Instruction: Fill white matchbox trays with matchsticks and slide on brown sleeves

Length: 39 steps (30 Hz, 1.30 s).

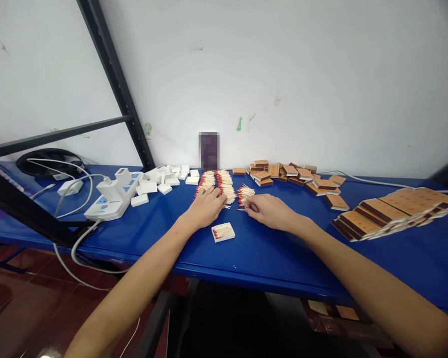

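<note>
Both my hands rest on a blue table (269, 258) at a heap of red-tipped matches (224, 183). My left hand (206, 208) lies palm down with its fingers bent over the near edge of the heap. My right hand (269, 211) is curled, its fingertips pinched at a small bundle of matches (244, 194). A white inner tray (223, 231) with several matches in it sits on the table just in front of my left hand.
Empty white trays (160, 183) lie scattered at the left. Brown matchbox sleeves (294, 175) are piled behind, with flat stacks (388, 211) at the right. A white power strip (112, 198) with cables sits far left, beside black shelf struts (115, 79). The wall stands right behind.
</note>
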Tool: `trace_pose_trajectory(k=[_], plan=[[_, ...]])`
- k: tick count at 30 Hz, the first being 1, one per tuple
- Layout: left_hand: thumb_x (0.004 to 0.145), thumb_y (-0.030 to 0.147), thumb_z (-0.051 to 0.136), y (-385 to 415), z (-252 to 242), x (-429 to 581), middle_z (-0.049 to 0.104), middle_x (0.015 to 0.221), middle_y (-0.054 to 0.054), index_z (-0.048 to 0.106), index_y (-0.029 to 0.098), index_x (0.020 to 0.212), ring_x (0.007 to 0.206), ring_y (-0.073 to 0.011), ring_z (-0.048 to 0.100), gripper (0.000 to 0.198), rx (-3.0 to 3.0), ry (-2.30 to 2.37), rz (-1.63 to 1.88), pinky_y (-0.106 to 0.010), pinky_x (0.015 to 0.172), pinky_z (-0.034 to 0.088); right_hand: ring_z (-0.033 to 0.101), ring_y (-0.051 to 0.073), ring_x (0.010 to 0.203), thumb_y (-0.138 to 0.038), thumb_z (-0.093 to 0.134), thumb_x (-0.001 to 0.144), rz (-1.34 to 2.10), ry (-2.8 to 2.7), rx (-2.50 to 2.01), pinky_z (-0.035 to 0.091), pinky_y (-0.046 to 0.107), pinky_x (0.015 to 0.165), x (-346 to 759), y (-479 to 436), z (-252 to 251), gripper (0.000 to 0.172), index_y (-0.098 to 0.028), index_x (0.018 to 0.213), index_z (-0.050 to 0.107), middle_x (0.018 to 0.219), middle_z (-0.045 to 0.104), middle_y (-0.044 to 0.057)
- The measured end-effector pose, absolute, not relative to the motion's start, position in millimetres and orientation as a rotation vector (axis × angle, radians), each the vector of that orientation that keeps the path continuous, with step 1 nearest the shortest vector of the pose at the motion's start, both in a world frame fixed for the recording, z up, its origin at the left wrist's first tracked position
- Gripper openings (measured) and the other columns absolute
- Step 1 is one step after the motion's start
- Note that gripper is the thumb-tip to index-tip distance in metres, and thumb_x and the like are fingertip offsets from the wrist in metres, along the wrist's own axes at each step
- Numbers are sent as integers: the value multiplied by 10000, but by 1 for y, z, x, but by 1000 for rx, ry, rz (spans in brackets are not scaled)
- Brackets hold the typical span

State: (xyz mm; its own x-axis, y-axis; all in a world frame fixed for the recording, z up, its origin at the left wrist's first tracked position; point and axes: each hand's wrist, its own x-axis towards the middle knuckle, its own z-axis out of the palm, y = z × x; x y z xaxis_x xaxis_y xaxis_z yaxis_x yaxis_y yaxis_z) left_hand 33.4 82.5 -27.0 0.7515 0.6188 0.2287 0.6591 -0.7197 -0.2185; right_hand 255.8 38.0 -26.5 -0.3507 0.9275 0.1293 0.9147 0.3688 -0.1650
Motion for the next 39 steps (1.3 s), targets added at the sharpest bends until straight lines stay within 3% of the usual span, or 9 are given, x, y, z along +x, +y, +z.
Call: trace_pose_trajectory(k=[10, 20, 25, 32, 39], plan=[[1002, 253, 389, 82, -29, 33, 594, 1080, -113, 601, 152, 1040, 1034, -257, 546, 238, -2712, -991, -226, -397, 871, 413, 487, 125, 635, -220, 478, 914, 348, -2503, -1175, 339, 248, 614, 213, 1, -14, 100, -200, 853, 555, 737, 573, -9], [994, 283, 427, 84, -26, 29, 595, 1048, -96, 624, 159, 1012, 1027, -241, 543, 234, -2778, -965, -288, -383, 888, 408, 617, 196, 796, -195, 464, 906, 27, -2368, -1642, 361, 273, 672, 254, 36, -26, 187, -182, 1040, 593, 930, 696, 74], [970, 271, 484, 83, -24, 21, 582, 998, -71, 629, 172, 965, 984, -211, 542, 176, -2885, -932, -351, -344, 891, 409, 610, 175, 713, -211, 469, 926, 123, -2407, -1683, 349, 251, 626, 260, 41, -28, 162, -185, 1005, 608, 853, 697, 61], [1001, 258, 406, 84, -27, 27, 570, 1011, -86, 605, 157, 1003, 951, -211, 541, 224, -2838, -906, -299, -333, 836, 427, 584, 161, 670, -228, 431, 963, 137, -2416, -1650, 336, 245, 614, 254, 37, -26, 150, -181, 956, 573, 814, 673, 53], [950, 246, 445, 66, -9, 14, 573, 917, -41, 605, 171, 896, 862, -163, 549, 185, -3112, -918, -725, -285, 788, 448, 601, 174, 707, -256, 423, 968, 84, -2380, -1623, 346, 254, 632, 251, 34, -23, 169, -180, 987, 573, 842, 683, 66]])
